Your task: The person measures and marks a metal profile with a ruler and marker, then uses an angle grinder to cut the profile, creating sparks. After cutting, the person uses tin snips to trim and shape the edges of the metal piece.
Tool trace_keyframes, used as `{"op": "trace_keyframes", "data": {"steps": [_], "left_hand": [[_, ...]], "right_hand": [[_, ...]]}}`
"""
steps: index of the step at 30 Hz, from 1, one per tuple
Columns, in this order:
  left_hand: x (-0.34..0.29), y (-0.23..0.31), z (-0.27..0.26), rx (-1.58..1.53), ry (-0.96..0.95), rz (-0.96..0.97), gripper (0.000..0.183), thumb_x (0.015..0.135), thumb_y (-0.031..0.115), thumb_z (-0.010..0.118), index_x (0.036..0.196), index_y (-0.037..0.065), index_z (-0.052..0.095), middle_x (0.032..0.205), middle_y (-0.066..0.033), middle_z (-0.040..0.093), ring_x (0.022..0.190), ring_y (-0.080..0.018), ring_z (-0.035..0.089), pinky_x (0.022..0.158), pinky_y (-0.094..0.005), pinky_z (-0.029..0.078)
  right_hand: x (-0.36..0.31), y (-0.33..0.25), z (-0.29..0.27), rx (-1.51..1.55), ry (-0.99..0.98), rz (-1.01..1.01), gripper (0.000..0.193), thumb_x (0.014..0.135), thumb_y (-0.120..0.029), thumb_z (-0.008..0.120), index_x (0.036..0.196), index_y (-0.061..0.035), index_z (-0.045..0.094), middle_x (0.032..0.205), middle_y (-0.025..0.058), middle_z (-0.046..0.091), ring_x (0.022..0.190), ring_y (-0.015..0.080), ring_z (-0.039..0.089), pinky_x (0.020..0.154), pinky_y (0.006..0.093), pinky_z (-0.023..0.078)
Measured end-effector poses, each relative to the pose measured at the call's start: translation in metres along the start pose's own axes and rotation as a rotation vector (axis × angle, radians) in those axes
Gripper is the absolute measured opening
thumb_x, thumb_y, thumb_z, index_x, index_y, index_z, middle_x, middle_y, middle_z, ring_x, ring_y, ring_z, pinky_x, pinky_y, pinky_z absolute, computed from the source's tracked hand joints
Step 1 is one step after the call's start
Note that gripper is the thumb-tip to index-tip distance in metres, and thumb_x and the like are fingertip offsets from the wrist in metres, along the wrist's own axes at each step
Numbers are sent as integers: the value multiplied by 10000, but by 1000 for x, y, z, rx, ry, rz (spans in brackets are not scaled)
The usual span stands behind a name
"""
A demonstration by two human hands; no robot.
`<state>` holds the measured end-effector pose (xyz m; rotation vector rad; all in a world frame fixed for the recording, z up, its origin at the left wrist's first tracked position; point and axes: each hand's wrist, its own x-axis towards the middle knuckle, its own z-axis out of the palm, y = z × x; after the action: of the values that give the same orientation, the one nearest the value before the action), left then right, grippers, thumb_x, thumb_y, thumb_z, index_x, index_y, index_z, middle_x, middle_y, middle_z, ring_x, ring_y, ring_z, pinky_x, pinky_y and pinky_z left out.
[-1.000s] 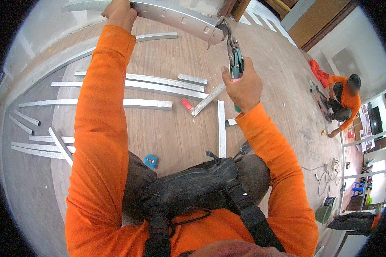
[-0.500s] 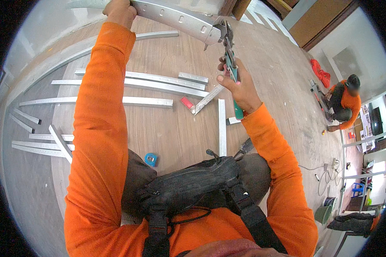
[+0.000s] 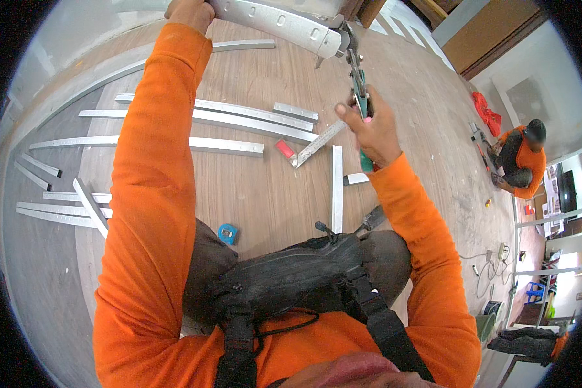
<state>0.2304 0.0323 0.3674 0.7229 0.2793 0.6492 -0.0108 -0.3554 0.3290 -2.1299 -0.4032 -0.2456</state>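
Note:
At the top of the view my left hand is closed around a long galvanized metal channel with oval punched marks along it. My right hand grips a pair of tin snips with green handles, held upright. Their jaws meet the channel's right end, where a small bent flap of metal hangs down. How deep the blades sit in the metal cannot be made out. Below the hands, a steel square with a red stock lies on the floor beside several cut metal channels.
A blue tape measure lies near my left knee. A dark power tool rests by my right knee, next to an upright-lying channel. At the right a co-worker in orange crouches near a red cloth; cables trail nearby.
Both hands, with the channel and snips, have shifted slightly up and right. The snips' handles look closer together. The co-worker's lowered hand has drawn in toward the body.

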Motion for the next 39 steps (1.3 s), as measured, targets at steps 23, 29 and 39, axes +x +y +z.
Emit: {"op": "trace_keyframes", "data": {"steps": [23, 29, 39], "left_hand": [[-92, 83, 40, -305, -511, 587, 403, 912, 233, 640, 1248, 36, 538, 1008, -116, 597, 880, -283, 621, 793, -461, 552], [-184, 119, 61, -406, -777, 522, 423, 947, 426, 616, 1146, 55, 574, 847, -92, 606, 727, -249, 612, 686, -421, 536], [-174, 153, 77, -467, -901, 855, 1016, 446, 1074, 490, 886, 160, 549, 721, -45, 465, 669, -254, 484, 689, -499, 438]], "right_hand": [[12, 28, 18, 288, -183, 273, 498, 864, -353, 697, 1182, 21, 611, 908, 118, 662, 853, 217, 629, 789, 343, 492], [9, 20, 11, 694, -91, 298, 463, 874, -300, 677, 1211, 8, 599, 974, 72, 620, 930, 178, 577, 874, 310, 447], [13, -2, -3, 416, 98, 271, 499, 886, -310, 698, 1234, 26, 571, 997, 80, 619, 933, 172, 586, 878, 310, 456]]}}
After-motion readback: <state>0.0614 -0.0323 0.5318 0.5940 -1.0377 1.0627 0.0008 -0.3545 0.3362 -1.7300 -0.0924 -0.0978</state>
